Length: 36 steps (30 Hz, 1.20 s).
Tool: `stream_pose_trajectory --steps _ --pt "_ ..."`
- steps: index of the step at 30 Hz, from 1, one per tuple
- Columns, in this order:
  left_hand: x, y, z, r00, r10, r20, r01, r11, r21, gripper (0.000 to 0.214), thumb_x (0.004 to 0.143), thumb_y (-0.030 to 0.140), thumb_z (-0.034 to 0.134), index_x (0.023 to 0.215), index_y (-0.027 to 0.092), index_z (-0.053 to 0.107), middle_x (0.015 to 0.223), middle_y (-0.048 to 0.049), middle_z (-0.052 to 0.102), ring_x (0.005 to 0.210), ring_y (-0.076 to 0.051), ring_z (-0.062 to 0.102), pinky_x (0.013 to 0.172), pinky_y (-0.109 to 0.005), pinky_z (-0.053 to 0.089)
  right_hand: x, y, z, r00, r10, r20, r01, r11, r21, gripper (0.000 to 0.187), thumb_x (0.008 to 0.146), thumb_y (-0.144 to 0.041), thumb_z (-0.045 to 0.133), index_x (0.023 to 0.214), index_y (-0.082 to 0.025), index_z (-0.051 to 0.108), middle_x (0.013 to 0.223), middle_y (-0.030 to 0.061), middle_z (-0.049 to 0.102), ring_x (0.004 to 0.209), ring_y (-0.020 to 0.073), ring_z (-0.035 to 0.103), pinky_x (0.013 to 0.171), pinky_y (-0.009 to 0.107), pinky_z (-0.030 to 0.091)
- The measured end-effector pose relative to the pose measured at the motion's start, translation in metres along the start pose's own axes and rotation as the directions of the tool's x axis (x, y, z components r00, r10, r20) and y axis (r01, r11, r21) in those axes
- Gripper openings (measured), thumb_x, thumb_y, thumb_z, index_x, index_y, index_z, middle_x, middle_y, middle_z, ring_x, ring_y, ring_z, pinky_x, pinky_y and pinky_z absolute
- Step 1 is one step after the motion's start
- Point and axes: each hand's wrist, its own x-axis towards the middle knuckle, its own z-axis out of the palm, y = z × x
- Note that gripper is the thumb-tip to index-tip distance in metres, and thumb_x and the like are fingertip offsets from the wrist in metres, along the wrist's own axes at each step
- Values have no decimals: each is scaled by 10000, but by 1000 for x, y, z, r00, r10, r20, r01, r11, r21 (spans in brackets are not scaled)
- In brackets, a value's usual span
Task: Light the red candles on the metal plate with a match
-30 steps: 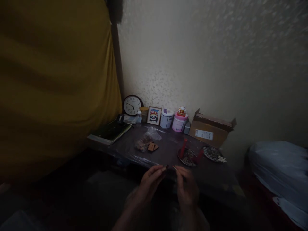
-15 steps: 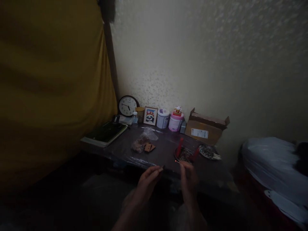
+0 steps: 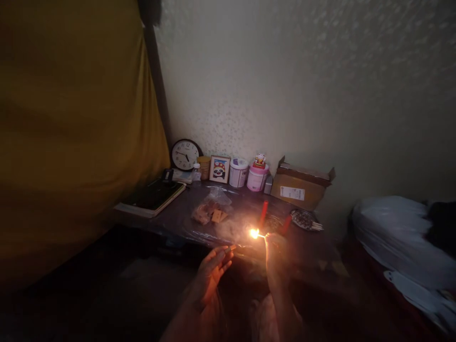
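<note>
A burning match [image 3: 261, 235] is pinched in the fingers of my right hand [image 3: 274, 247], its bright flame pointing left above the table's front edge. My left hand [image 3: 213, 266] is closed on a small flat piece that looks like a matchbox [image 3: 231, 248]; the fingers cover most of it. Just behind the match, a red candle [image 3: 264, 213] stands upright by a round dish [image 3: 273, 222], and a second red candle [image 3: 286, 224] leans at its right side. Smoke drifts left of the flame. Small brown boxes [image 3: 217, 216] lie by a clear plastic bag [image 3: 218, 195].
Along the wall stand a clock [image 3: 185, 155], a panda picture [image 3: 219, 169], two tins [image 3: 238, 173] and a cardboard box [image 3: 297, 187]. A second dish [image 3: 302, 219] with pale sticks is at right. A large book [image 3: 151, 199] lies left, near a yellow curtain [image 3: 85, 142].
The match, earlier only a small glowing point, now burns with a large flame, and smoke has appeared. Warm light falls on both hands. My left hand's lower fingers have spread somewhat.
</note>
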Motion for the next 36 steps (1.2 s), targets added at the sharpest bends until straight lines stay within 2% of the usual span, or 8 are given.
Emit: stream_pose_trajectory --steps 8,13,19,27,32,36 --pt "8 -18 -40 992 -124 20 124 992 -14 189 803 287 557 955 211 639 1184 -72 629 1030 -192 579 935 -354 390 1 2 -1 997 22 -71 -20 999 34 179 798 -357 563 771 -195 636 876 60 624 864 213 596 799 406 504" --pt "15 -26 -55 984 -170 45 171 985 -19 204 826 283 525 970 210 649 1146 -58 652 952 -163 602 870 -317 433 3 1 -3 995 32 -98 -29 999 27 167 803 -337 549 772 -191 625 897 60 611 864 200 596 736 361 529" --pt "16 -31 -68 966 -210 150 231 963 -140 280 851 275 474 1049 173 642 1113 -89 672 942 -167 616 878 -321 436 13 4 -8 994 9 -106 -12 1000 -25 158 800 -332 542 755 -203 620 873 57 619 869 202 588 759 365 509" --pt "19 -37 -78 952 -245 184 281 937 -208 244 842 248 491 1013 200 659 1122 -63 681 936 -163 633 879 -329 434 31 11 -9 981 -9 -195 5 1000 -18 206 779 -388 562 704 -203 610 791 47 611 798 193 582 783 368 483" --pt "16 -35 -77 954 -236 182 266 950 -161 262 856 279 468 1029 214 654 1153 -56 664 1000 -176 605 909 -340 410 40 15 -8 966 62 -253 -55 998 35 242 732 -432 610 689 -194 621 759 45 619 769 194 583 769 362 479" --pt "17 -36 -78 955 -246 164 267 956 -118 254 842 299 489 1009 225 666 1127 -47 679 1022 -180 590 935 -347 387 45 14 -7 950 191 -247 -164 978 126 239 725 -414 623 733 -176 642 716 41 649 686 182 609 680 333 506"
